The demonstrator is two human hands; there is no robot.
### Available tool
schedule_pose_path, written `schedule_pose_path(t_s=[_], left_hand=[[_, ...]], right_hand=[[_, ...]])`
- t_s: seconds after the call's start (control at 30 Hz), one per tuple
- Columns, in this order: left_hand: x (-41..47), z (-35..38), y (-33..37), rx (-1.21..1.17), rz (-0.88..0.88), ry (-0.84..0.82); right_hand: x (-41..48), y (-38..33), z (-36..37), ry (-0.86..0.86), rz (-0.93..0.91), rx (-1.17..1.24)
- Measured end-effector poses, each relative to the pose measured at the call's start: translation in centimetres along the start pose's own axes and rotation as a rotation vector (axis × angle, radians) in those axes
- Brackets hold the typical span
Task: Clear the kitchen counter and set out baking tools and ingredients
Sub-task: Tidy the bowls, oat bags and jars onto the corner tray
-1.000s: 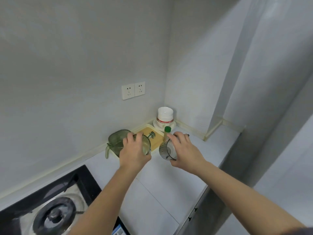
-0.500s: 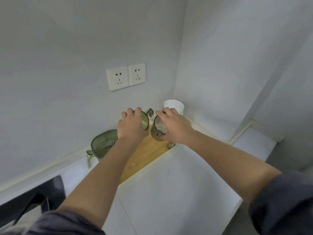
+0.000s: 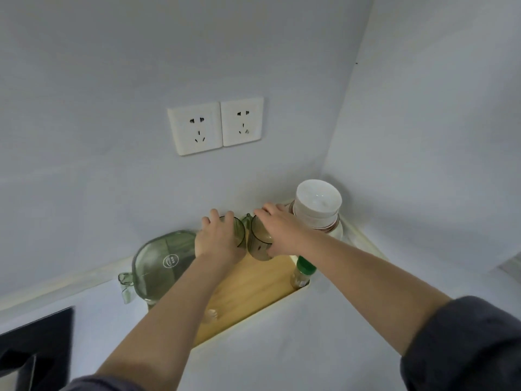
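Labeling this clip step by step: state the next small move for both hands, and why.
Probably set both cups down upright: the left hand grips the green cup, the right hand the grey cup, both tilted over the back of the wooden tray.

Board (image 3: 253, 286) on the desk (image 3: 282, 348): container (image 3: 166, 261) left, cups (image 3: 259, 241) above its back, stacked bowls (image 3: 317, 204) right, bottle (image 3: 303, 273) before them.

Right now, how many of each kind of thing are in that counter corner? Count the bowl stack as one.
Cups: 2 (green cup in the left hand, grey cup in the right hand)
Green lidded container: 1
Green-capped bottle: 1
Wooden board: 1
Bowl stack: 1
Total: 6
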State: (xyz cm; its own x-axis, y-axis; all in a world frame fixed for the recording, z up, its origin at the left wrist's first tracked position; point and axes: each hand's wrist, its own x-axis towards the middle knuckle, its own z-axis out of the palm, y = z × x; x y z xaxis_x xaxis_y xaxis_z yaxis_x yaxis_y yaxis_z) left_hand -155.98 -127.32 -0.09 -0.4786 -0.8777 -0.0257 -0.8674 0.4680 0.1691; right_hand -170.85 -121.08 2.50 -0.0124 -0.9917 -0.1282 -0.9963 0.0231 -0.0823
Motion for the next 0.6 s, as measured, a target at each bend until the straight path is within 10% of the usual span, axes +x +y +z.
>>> schedule_pose_path(t_s=[0.6], left_hand=[[2.8, 2.2, -1.4, 0.115, -0.031, -0.034]], right_hand=[[6.9, 1.6, 2.6, -0.026, -0.04, 0.01]])
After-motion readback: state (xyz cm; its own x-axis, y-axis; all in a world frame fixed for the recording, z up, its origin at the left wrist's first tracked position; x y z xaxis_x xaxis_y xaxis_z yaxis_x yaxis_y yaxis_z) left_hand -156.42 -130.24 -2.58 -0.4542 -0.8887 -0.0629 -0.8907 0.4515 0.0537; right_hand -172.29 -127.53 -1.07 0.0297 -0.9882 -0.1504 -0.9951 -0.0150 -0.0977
